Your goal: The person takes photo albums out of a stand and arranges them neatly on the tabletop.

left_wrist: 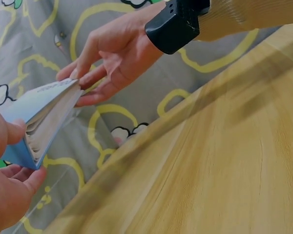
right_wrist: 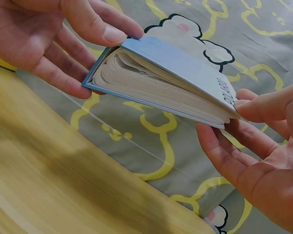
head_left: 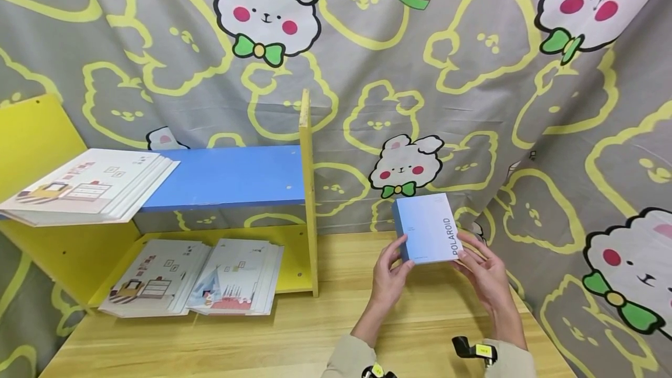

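A person's left hand (head_left: 389,277) and right hand (head_left: 489,277) gripped a blue-and-white album marked POLAROID (head_left: 425,227) above a wooden tabletop (head_left: 289,343), thumbs over the top cover and fingers curled beneath. The left held the spine side while the right pinched the opposite edge, a two-ended grip that likely kept the covers together around bowed, loosely gathered pages. The lettered face was turned up, perhaps to be looked over. To the left, a yellow-and-blue shelf unit (head_left: 308,197) stood on the table, an upper stack of white booklets (head_left: 86,185) on its blue board and two lower stacks (head_left: 236,276) side by side beneath, printed covers up, probably for easy recognition. A grey rabbit-print curtain (head_left: 367,63) hung behind.
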`<act>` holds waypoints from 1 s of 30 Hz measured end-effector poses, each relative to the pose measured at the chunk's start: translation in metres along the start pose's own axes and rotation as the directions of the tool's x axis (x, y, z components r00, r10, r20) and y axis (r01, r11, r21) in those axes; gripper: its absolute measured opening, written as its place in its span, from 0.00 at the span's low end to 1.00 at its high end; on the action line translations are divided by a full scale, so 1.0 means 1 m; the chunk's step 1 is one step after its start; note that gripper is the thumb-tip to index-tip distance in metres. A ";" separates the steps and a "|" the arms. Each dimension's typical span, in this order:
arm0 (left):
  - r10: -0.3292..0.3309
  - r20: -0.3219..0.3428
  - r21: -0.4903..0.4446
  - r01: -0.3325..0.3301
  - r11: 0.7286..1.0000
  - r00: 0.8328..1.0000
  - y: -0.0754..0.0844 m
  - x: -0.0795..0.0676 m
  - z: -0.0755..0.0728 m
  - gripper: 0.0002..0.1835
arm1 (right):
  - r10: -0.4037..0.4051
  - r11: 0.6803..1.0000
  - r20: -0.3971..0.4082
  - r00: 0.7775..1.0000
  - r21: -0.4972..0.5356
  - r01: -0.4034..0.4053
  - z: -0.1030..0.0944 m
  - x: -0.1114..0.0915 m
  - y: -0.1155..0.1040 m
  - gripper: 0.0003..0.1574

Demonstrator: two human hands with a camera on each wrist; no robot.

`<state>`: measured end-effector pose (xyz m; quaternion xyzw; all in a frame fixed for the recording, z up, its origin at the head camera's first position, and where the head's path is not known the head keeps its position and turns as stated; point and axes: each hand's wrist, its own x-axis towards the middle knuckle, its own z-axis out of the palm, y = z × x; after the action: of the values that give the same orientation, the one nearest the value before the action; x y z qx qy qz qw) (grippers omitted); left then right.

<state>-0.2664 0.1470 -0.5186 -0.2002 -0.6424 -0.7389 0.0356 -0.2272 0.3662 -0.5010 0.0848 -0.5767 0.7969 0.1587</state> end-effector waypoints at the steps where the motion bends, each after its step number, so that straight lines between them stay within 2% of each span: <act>1: -0.008 -0.001 -0.002 0.008 1.000 1.000 0.000 0.000 0.000 0.29 | 0.000 1.000 0.002 1.000 0.001 0.000 0.000 0.000 0.000 0.28; 11: -0.062 -0.029 -0.021 0.062 0.998 0.998 -0.011 0.000 -0.001 0.29 | 0.030 1.000 0.042 0.999 -0.009 -0.030 -0.004 0.000 0.003 0.27; 30: -0.034 0.000 -0.056 0.034 0.998 0.999 -0.021 -0.002 -0.006 0.29 | 0.031 0.994 0.027 0.999 -0.107 -0.028 -0.003 -0.003 0.003 0.30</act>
<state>-0.2725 0.1448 -0.5394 -0.1898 -0.6247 -0.7572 0.0178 -0.2254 0.3678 -0.5055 0.0792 -0.6219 0.7658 0.1430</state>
